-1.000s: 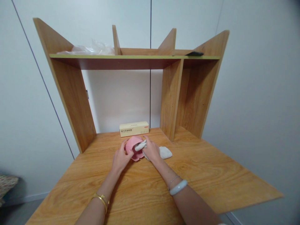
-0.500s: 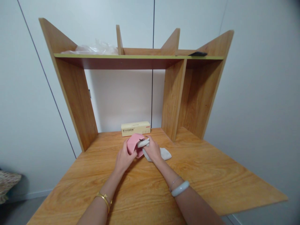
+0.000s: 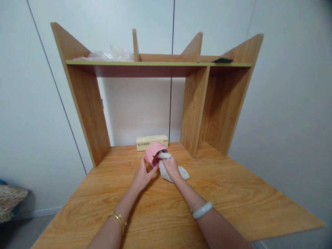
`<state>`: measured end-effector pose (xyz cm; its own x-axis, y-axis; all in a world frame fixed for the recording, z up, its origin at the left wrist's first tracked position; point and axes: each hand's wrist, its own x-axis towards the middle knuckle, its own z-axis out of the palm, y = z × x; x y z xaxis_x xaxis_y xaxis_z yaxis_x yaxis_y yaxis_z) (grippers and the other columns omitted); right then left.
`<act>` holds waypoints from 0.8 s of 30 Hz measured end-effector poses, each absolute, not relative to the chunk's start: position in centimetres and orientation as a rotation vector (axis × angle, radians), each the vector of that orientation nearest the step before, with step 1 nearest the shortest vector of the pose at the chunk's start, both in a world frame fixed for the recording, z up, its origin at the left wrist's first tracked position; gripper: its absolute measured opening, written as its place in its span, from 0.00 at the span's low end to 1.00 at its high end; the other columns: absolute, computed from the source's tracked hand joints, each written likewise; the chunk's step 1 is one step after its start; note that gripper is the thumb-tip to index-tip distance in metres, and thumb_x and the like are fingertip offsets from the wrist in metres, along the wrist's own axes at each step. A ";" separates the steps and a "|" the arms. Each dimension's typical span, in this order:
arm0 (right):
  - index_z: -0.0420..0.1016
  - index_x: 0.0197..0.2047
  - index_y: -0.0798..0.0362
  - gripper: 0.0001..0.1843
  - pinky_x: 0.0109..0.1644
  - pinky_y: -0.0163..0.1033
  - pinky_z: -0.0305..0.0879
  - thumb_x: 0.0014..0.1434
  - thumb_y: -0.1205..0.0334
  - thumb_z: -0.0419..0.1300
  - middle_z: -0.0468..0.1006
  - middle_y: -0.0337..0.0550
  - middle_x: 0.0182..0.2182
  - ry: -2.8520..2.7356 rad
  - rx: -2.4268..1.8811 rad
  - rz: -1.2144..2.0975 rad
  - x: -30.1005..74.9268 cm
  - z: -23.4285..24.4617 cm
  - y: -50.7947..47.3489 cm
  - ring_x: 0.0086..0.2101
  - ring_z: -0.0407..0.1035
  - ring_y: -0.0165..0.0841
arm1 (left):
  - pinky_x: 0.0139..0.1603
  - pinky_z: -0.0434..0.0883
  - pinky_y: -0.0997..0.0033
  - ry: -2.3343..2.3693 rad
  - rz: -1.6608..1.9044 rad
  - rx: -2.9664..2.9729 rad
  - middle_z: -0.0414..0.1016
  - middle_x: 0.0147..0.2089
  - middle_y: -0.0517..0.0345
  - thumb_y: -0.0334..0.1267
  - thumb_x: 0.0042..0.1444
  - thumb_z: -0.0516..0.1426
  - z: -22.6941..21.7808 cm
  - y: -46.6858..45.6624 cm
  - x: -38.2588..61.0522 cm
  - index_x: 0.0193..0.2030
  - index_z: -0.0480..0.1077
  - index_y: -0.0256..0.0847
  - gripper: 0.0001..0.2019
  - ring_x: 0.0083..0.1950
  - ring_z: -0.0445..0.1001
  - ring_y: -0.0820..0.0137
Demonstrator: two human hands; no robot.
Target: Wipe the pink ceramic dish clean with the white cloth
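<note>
Left hand (image 3: 141,174) clamped on pink bowl (image 3: 153,154), bowl tipped on edge, opening facing right, held just above surface (image 3: 233,193). Right hand (image 3: 172,167) closed on grey cloth (image 3: 166,169), upper end of cloth pushed inside bowl, tail trailing onto surface to right. Hands close together, nearly touching at bowl.

Judgement: wiping mid-way; cloth inside bowl, outside likely not yet done; can't tell how clean.

Cream box (image 3: 151,142) just behind bowl, against wall. Shelf (image 3: 155,63) above: crumpled plastic (image 3: 109,55) left, dark flat object (image 3: 222,60) right.
</note>
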<state>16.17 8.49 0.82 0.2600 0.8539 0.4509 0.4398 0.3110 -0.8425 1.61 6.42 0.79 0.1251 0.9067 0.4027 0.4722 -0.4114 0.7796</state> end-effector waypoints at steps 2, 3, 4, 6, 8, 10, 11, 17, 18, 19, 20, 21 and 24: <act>0.70 0.46 0.54 0.16 0.43 0.34 0.64 0.55 0.63 0.52 0.78 0.46 0.41 -1.420 -1.364 0.416 16.3 1.2 8.4 0.42 0.71 0.35 | 0.44 0.70 0.62 1.359 1.235 1.961 0.71 0.52 0.47 0.48 0.52 0.55 0.7 6.5 1.4 0.61 0.52 0.40 0.31 0.48 0.73 0.60; 0.68 0.49 0.53 0.18 0.43 0.35 0.64 0.54 0.63 0.54 0.78 0.46 0.41 -1.454 -1.428 0.385 16.4 1.4 8.3 0.42 0.72 0.35 | 0.45 0.70 0.62 1.397 1.235 1.982 0.71 0.52 0.48 0.46 0.52 0.55 0.9 6.5 1.3 0.61 0.53 0.40 0.30 0.48 0.73 0.61; 0.66 0.53 0.52 0.22 0.42 0.35 0.64 0.53 0.63 0.55 0.78 0.46 0.41 -1.489 -1.513 0.339 16.6 1.6 8.2 0.42 0.72 0.36 | 0.46 0.69 0.62 1.447 1.233 2.003 0.71 0.52 0.48 0.45 0.52 0.55 1.1 6.4 1.1 0.60 0.55 0.40 0.29 0.48 0.73 0.61; 0.61 0.59 0.51 0.30 0.42 0.37 0.63 0.52 0.63 0.58 0.79 0.47 0.39 -1.572 -1.690 0.233 16.8 2.0 7.9 0.41 0.72 0.39 | 0.51 0.67 0.61 1.546 1.210 2.058 0.71 0.54 0.48 0.42 0.50 0.56 1.7 6.2 0.8 0.60 0.58 0.42 0.29 0.52 0.71 0.60; 0.59 0.60 0.51 0.31 0.41 0.38 0.62 0.52 0.64 0.58 0.79 0.48 0.38 -1.659 -1.789 0.160 17.0 2.2 7.6 0.40 0.72 0.41 | 0.54 0.65 0.60 1.607 1.172 2.097 0.70 0.55 0.49 0.41 0.50 0.57 2.2 6.0 0.6 0.59 0.60 0.43 0.28 0.54 0.69 0.59; 0.62 0.58 0.50 0.28 0.42 0.38 0.62 0.52 0.66 0.56 0.79 0.48 0.39 -1.697 -1.770 0.151 17.1 2.2 7.5 0.41 0.72 0.41 | 0.55 0.65 0.58 1.611 1.162 2.097 0.70 0.56 0.49 0.41 0.51 0.56 2.5 5.8 0.6 0.60 0.60 0.43 0.27 0.55 0.69 0.58; 0.64 0.57 0.50 0.26 0.43 0.37 0.62 0.52 0.67 0.55 0.79 0.47 0.39 -1.687 -1.728 0.169 17.1 2.1 7.5 0.42 0.72 0.40 | 0.54 0.65 0.57 1.594 1.179 2.074 0.69 0.56 0.49 0.42 0.52 0.55 2.5 5.8 0.6 0.61 0.59 0.44 0.28 0.54 0.69 0.57; 0.69 0.48 0.51 0.19 0.45 0.36 0.64 0.53 0.70 0.49 0.78 0.43 0.41 -1.466 -1.392 0.363 17.1 1.2 8.1 0.43 0.71 0.34 | 0.50 0.68 0.61 1.363 1.352 1.856 0.67 0.57 0.44 0.49 0.52 0.56 1.7 5.8 1.6 0.67 0.45 0.39 0.39 0.52 0.71 0.61; 0.70 0.47 0.52 0.19 0.45 0.36 0.64 0.53 0.70 0.49 0.78 0.43 0.41 -1.457 -1.350 0.383 17.1 1.2 8.1 0.43 0.71 0.34 | 0.50 0.68 0.63 1.333 1.354 1.874 0.68 0.56 0.45 0.48 0.52 0.56 1.7 5.7 1.7 0.66 0.46 0.39 0.38 0.52 0.71 0.62; 0.70 0.47 0.52 0.19 0.45 0.35 0.64 0.52 0.70 0.49 0.78 0.44 0.41 -1.460 -1.318 0.397 16.9 1.2 8.1 0.43 0.71 0.33 | 0.49 0.69 0.64 1.331 1.345 1.908 0.70 0.54 0.46 0.47 0.53 0.55 1.8 5.7 1.7 0.65 0.47 0.39 0.36 0.50 0.72 0.63; 0.70 0.47 0.52 0.19 0.46 0.35 0.64 0.52 0.70 0.50 0.78 0.44 0.42 -1.472 -1.300 0.404 16.8 1.2 8.1 0.43 0.71 0.33 | 0.48 0.69 0.64 1.361 1.321 1.953 0.72 0.52 0.46 0.47 0.53 0.55 2.0 5.5 1.6 0.65 0.50 0.39 0.34 0.48 0.73 0.63; 0.69 0.47 0.53 0.19 0.46 0.35 0.64 0.51 0.70 0.51 0.78 0.44 0.43 -1.492 -1.303 0.404 16.7 1.3 8.1 0.43 0.71 0.33 | 0.46 0.69 0.64 1.418 1.284 2.005 0.73 0.50 0.47 0.46 0.53 0.55 2.2 5.4 1.4 0.64 0.52 0.39 0.33 0.46 0.74 0.62; 0.67 0.52 0.52 0.23 0.45 0.36 0.63 0.50 0.66 0.56 0.77 0.46 0.43 -1.555 -1.458 0.350 16.4 1.6 7.7 0.43 0.71 0.37 | 0.45 0.69 0.62 1.639 1.138 2.148 0.76 0.45 0.49 0.46 0.52 0.55 2.9 5.2 0.6 0.63 0.56 0.42 0.31 0.43 0.75 0.60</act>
